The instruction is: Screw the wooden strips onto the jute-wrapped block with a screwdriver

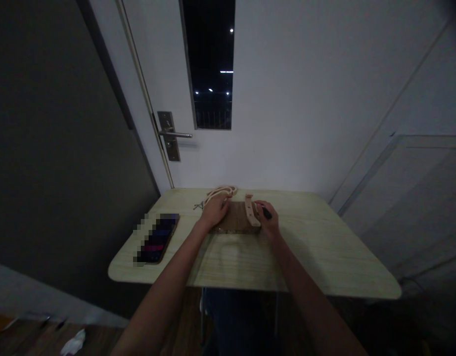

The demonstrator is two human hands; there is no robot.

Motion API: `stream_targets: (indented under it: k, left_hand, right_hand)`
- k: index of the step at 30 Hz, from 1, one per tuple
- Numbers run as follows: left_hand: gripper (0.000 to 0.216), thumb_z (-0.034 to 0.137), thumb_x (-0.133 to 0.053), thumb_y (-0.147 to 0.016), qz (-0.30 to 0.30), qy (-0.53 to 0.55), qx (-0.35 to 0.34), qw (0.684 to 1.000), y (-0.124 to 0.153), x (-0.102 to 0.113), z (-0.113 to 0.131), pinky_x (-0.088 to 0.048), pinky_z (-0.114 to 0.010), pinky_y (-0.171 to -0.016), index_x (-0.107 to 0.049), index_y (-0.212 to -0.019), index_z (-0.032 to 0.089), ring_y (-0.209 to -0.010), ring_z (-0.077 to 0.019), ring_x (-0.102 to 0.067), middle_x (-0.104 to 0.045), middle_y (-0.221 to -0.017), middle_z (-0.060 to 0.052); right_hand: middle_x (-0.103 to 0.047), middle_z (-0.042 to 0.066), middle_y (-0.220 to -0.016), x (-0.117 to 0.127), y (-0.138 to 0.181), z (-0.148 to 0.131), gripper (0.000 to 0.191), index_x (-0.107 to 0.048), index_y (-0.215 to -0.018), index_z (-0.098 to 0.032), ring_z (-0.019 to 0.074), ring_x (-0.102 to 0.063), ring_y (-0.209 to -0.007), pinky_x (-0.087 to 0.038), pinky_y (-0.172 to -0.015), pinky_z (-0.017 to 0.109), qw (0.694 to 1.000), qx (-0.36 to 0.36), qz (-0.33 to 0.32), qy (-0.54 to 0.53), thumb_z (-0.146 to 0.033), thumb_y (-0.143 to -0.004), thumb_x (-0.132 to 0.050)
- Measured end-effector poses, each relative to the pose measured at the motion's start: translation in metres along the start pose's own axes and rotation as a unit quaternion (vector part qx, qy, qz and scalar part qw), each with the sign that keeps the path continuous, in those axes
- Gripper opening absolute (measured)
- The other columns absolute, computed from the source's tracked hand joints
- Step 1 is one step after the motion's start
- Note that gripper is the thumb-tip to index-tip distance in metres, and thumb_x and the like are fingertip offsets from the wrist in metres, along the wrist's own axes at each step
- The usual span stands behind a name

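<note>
A brown block or box [233,217] lies flat on the table in front of me. My left hand [214,211] is closed around its left end, thumb near the top edge. On the block's right end rests a narrow beige strip [250,210] with small holes along it. My right hand [268,220] is at that end, its fingers closed around a small tool with a black handle [266,213]; the tool's tip is too small and dim to make out. Behind my left hand is a coiled beige cord [223,190], with small thin metal pieces [199,205] beside it.
The pale wooden table [324,247] stands against a white door [287,99] with a metal handle [176,134] and a dark narrow window. A phone [159,240] with a lit screen lies at the table's left. A white crumpled piece [74,342] is on the floor.
</note>
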State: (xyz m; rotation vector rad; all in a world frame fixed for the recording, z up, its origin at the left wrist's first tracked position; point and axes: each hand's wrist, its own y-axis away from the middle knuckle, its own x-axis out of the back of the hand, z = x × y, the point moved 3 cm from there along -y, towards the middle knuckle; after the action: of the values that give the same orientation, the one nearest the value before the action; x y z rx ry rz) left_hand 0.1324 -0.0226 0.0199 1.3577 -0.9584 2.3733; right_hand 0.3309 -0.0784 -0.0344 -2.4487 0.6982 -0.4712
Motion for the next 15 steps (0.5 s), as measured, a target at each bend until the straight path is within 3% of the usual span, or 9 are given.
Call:
stream_targets:
  k: [3, 5, 9, 15]
  left_hand:
    - [0.036, 0.017, -0.037, -0.09, 0.038, -0.094, 0.157, 0.982, 0.019, 0.015, -0.029, -0.046, -0.039, -0.096, -0.058, -0.12, 0.018, -0.111, -0.0239, -0.057, -0.065, -0.118, -0.01]
    - [0.036, 0.014, -0.039, -0.088, 0.036, -0.116, 0.198, 0.973, 0.034, 0.016, -0.043, -0.047, -0.042, -0.09, -0.059, -0.118, 0.013, -0.108, -0.0285, -0.058, -0.065, -0.112, -0.016]
    - [0.029, 0.026, -0.049, -0.087, 0.009, -0.139, 0.234, 0.962, 0.053, 0.003, -0.057, -0.047, -0.04, -0.085, -0.064, -0.109, 0.013, -0.104, -0.0299, -0.058, -0.064, -0.109, -0.017]
    - [0.029, 0.027, -0.044, -0.09, 0.02, -0.151, 0.265, 0.952, 0.051, -0.006, -0.061, -0.044, -0.038, -0.089, -0.067, -0.1, 0.014, -0.103, -0.0276, -0.056, -0.064, -0.106, -0.016]
  right_hand:
    - [-0.068, 0.011, -0.1, -0.003, 0.002, 0.007, 0.036, -0.065, -0.094, -0.021, 0.0239, -0.062, -0.097, -0.047, -0.091, 0.04, 0.999, -0.013, -0.018, -0.029, -0.051, -0.086, -0.049]
    - [-0.068, 0.011, -0.101, -0.004, 0.002, 0.01, 0.037, -0.066, -0.094, -0.02, 0.0244, -0.062, -0.096, -0.047, -0.09, 0.042, 0.999, -0.022, -0.014, -0.041, -0.052, -0.085, -0.049]
    - [-0.069, 0.011, -0.099, -0.004, 0.001, 0.011, 0.037, -0.067, -0.091, -0.02, 0.0253, -0.062, -0.095, -0.046, -0.091, 0.044, 0.999, -0.019, -0.019, -0.031, -0.053, -0.083, -0.051]
    - [-0.069, 0.01, -0.096, -0.003, 0.001, 0.012, 0.035, -0.067, -0.088, -0.021, 0.0253, -0.061, -0.095, -0.045, -0.092, 0.044, 1.0, -0.009, -0.024, -0.013, -0.053, -0.081, -0.054]
